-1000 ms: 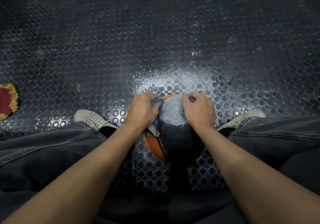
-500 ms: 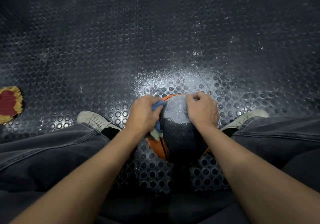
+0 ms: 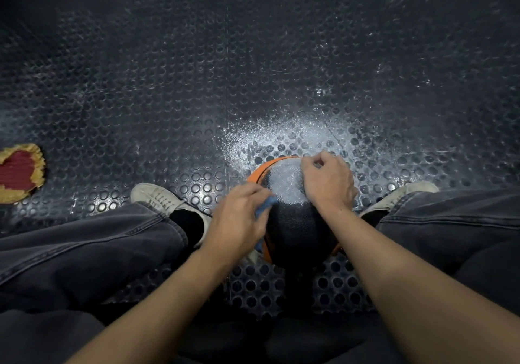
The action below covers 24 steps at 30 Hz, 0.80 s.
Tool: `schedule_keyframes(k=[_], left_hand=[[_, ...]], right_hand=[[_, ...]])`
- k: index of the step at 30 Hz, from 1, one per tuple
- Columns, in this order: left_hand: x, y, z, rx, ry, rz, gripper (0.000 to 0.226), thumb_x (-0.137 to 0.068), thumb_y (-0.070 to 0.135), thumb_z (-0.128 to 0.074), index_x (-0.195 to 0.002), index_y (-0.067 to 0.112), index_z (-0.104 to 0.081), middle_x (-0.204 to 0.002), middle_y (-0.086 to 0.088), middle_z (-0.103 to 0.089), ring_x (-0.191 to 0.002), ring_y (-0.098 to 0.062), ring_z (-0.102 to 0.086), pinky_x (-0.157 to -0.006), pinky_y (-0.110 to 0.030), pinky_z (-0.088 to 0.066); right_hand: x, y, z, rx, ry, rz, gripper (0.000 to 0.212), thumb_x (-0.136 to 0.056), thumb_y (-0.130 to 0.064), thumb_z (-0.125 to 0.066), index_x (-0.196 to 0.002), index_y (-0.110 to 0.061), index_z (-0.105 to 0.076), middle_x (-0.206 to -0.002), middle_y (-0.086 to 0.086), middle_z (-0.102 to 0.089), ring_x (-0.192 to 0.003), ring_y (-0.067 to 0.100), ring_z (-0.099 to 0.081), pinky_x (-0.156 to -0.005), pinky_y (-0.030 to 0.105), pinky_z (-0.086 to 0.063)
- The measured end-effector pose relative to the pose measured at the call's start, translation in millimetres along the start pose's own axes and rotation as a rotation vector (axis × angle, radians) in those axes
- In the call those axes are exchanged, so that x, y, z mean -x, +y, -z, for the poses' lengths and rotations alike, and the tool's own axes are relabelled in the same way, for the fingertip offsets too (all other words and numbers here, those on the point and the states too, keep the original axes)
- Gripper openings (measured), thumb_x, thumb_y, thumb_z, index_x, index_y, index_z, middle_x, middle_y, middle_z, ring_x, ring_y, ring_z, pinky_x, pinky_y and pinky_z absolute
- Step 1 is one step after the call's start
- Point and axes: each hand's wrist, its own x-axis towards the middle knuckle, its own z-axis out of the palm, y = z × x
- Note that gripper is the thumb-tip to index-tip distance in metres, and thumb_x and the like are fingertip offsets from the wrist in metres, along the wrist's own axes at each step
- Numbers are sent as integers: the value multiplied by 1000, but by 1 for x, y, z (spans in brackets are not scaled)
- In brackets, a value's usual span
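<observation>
Sits low over a black and orange ball [image 3: 295, 223] on the dark studded floor [image 3: 197, 88], just near of a whitish speckled patch [image 3: 281, 135]. Grips a blue cloth [image 3: 266, 206] in the left hand [image 3: 239, 220], fingers curled round it, and presses it against the ball's left flank. Rests the right hand [image 3: 327, 180] on the ball's far top, beside a pale, dusty-looking area of the skin, fingers curled tight with thumb against forefinger; cannot tell if pinching anything there. Brackets the ball with a pale left shoe [image 3: 157, 194] on the left and a pale right shoe [image 3: 405, 194] on the right, each partly under dark grey trouser legs [image 3: 92, 240]. Well apart at the left edge, flat on the floor: a red piece with a frayed yellow border [image 3: 17, 173].
</observation>
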Motion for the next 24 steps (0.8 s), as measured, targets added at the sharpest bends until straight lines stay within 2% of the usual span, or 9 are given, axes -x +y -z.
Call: schedule_keyframes(k=[4,6,9,11,14,16,19,22,24], left_hand=[[-38,-19,-1,-25,76,224,16,-91,17,-60,-98,20,-74,-95,1,-64,-84,-16,-58,-75,-22,-37],[-26,-8,-1,-35,73,128,16,-91,19,-60,-100,17,-73,-97,2,-64,-86,-13,-57,-78,-24,-41],[2,4,-1,-5,-40,-41,22,-91,23,-55,-99,14,-73,-96,1,-66,-89,-16,-59,-80,-34,-50],[-18,-8,0,-22,4,44,21,-92,22,-55,-101,17,-73,-100,0,-66,-92,-18,-60,-82,-29,-47],[-39,-14,-1,-47,90,269,18,-93,17,-58,-102,16,-73,-100,-2,-64,-90,-18,-59,-72,-14,-31],[-26,-3,2,-21,85,191,16,-92,16,-60,-102,14,-73,-100,1,-64,-87,-14,-58,-71,-10,-35],[-3,5,2,34,28,45,15,-90,16,-61,-99,14,-73,-96,1,-66,-86,-17,-61,-79,-29,-49],[-35,-7,1,12,46,260,16,-92,15,-59,-98,18,-74,-88,0,-63,-75,-13,-55,-66,-16,-36],[-52,-10,3,-3,43,391,17,-92,14,-58,-96,16,-75,-78,-2,-63,-69,-15,-57,-56,-14,-33]], right_hand=[[4,-3,-1,3,16,-26,20,-94,-42,-48,-94,-27,-60,-111,-1,-54,-114,26,-49,-103,52,-31],[3,-4,0,18,23,-54,21,-94,-43,-47,-97,-27,-61,-111,-1,-52,-115,27,-49,-104,51,-32],[0,-2,3,15,7,-40,18,-94,-42,-47,-89,-28,-57,-105,-3,-50,-111,27,-51,-104,50,-36],[2,-1,2,15,5,-11,20,-95,-41,-46,-88,-26,-57,-108,0,-54,-112,28,-50,-104,52,-34],[6,-6,-4,19,10,-31,22,-95,-39,-44,-97,-23,-57,-119,4,-53,-119,29,-46,-104,53,-30],[6,-7,-5,31,19,-62,25,-96,-42,-45,-105,-24,-58,-124,4,-52,-121,29,-45,-105,52,-29],[-4,-4,-1,41,-26,-57,25,-95,-44,-46,-107,-26,-58,-122,2,-51,-119,28,-47,-105,52,-30],[-6,0,2,29,-85,-26,28,-94,-47,-47,-109,-27,-58,-125,2,-49,-124,29,-44,-107,55,-27],[0,1,0,90,-91,-10,30,-95,-49,-43,-114,-29,-55,-130,3,-46,-126,30,-41,-107,56,-26]])
